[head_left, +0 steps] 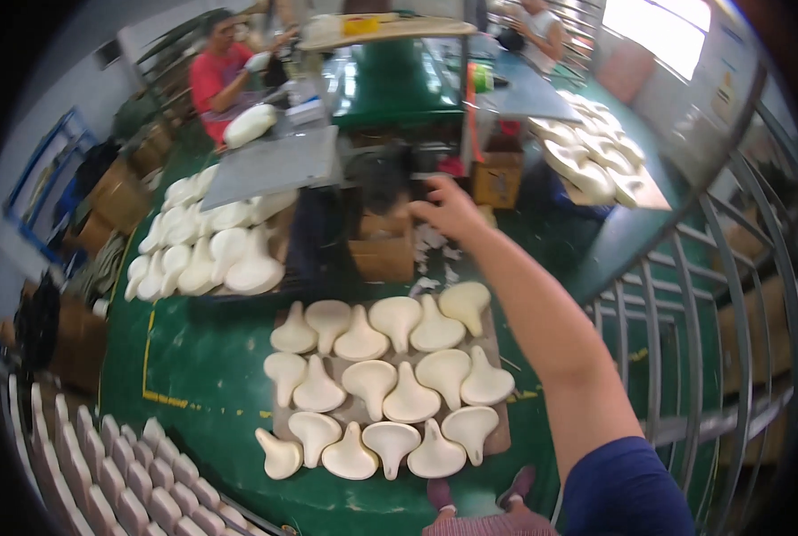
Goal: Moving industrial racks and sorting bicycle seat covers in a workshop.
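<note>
Your right arm nearest, extended toward far side. Your right hand just beside blurred dark object; fingers partly curled, gripping anything or not: cannot tell. Your left hand out of view. Pale saddle-shaped pieces fill three rows on near board: layout judged complete there; remaining work undetermined.

Blown-out window, fisheye-bowed edges

Green floor lies free left of the saddles; railings block right.
</note>
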Available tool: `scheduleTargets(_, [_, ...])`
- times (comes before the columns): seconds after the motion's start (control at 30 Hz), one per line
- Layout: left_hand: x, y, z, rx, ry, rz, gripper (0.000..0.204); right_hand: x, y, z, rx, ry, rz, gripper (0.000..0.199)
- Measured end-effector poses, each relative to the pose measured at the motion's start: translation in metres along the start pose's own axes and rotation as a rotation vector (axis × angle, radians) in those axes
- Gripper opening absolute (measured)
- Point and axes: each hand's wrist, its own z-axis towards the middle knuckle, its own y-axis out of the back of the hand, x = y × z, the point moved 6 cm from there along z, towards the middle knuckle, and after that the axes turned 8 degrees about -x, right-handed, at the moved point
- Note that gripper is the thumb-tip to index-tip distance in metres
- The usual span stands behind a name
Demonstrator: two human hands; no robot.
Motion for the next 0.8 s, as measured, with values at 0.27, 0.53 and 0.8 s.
scheduleTargets(0.27, [-0.063, -0.146, 0.043, 0.572, -0.602, 0.712, 0.012, 0.014, 0.231, -0.299, -0.237, 0.016, -0.525, 0.034])
scheduleTargets(0.53, [-0.089, -0.410, -0.355, 1.353, -0.438, 0.508, 0.042, 0.322, 0.478, -0.564, -0.716, 0.017, -2.051, 0.028])
scheduleTargets(0.8, [0.090, -0.250, -0.694, 2.138, -1.244, 0.375, 0.051, 0.451, 0.574, -0.855, -1.878, -0.147, -2.057, 0.065])
